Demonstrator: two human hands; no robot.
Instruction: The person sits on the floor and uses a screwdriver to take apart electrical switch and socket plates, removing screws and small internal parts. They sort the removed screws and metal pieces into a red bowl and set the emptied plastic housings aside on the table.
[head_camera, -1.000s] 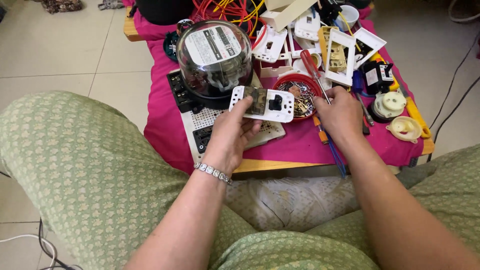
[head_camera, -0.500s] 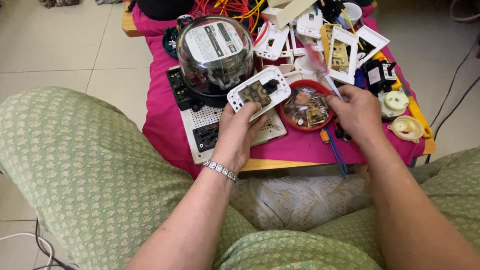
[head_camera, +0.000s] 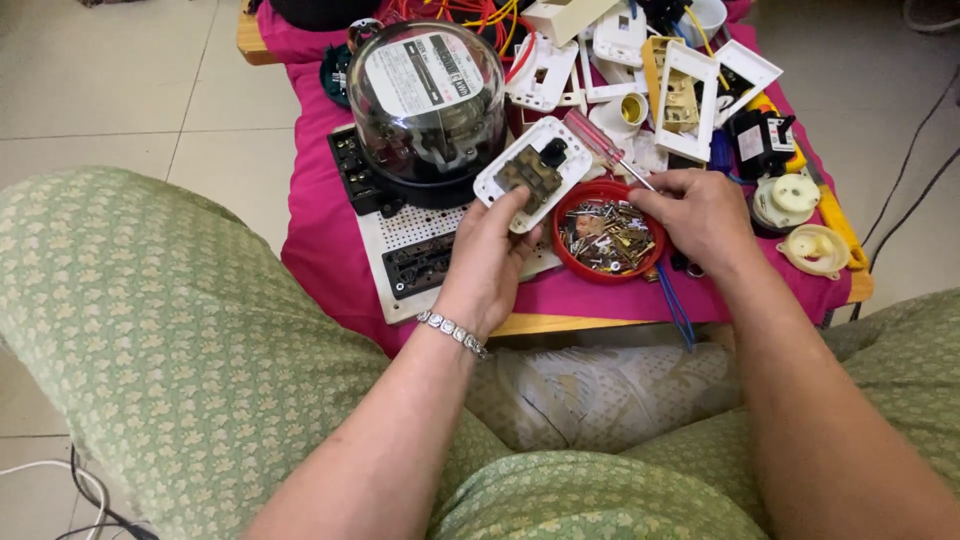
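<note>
Gripping a white switch plate (head_camera: 532, 172) from below, the left hand (head_camera: 488, 262) has its thumb and fingers closed on the plate's lower edge, back side up so the brown metal contacts show. The plate is tilted, upper end pointing toward 1 o'clock, and it hangs just above the table, touching the glass dome at its 4 o'clock side or very close to it, can't tell which.

Right hand (head_camera: 702, 215) is curled over the 3 o'clock rim of a red bowl (head_camera: 610, 237) full of little screws and brass bits. Fingers are closed on a red-handled screwdriver (head_camera: 605, 147), which runs off toward 11 o'clock from the knuckles.

Only one view, the head cam looking down. At 11 o'clock from the plate sits a round electricity meter (head_camera: 428, 95) under a clear glass dome, standing on a white perforated board (head_camera: 415, 232) with black terminal blocks. All of it is on a pink cloth (head_camera: 315, 250) over a low wooden table (head_camera: 560, 323). At 1 to 2 o'clock there's a heap of white socket frames (head_camera: 690, 85), and at 3 o'clock of the right hand a cream lamp holder (head_camera: 815, 248). There's a silver bracelet (head_camera: 452, 331) on the left wrist, and green patterned trousers (head_camera: 170, 340) fill the bottom.
</note>
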